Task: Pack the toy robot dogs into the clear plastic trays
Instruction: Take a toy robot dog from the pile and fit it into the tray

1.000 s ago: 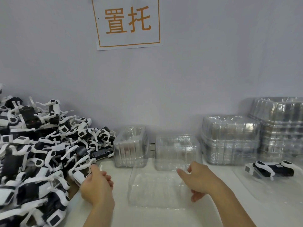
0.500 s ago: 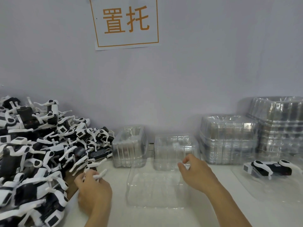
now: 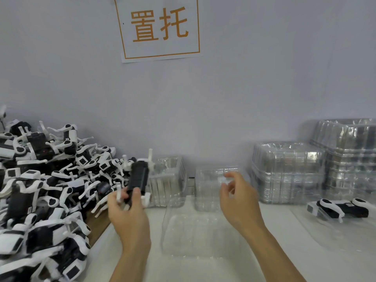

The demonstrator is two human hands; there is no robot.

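Note:
My left hand grips a black-and-white toy robot dog, lifted upright with its white legs sticking out, just left of the tray. An empty clear plastic tray lies on the white table in front of me. My right hand hovers over the tray's far right corner with loosely curled fingers and holds nothing. A big pile of toy robot dogs fills the left side. Another toy dog lies in a clear tray at the right.
Two small stacks of clear trays stand against the wall behind the empty tray. Taller stacks stand at the back right. A paper sign hangs on the wall.
My left hand pulled a toy dog out of the pile's edge and raised it upright. My right hand lifted off the tray's rim and opened slightly.

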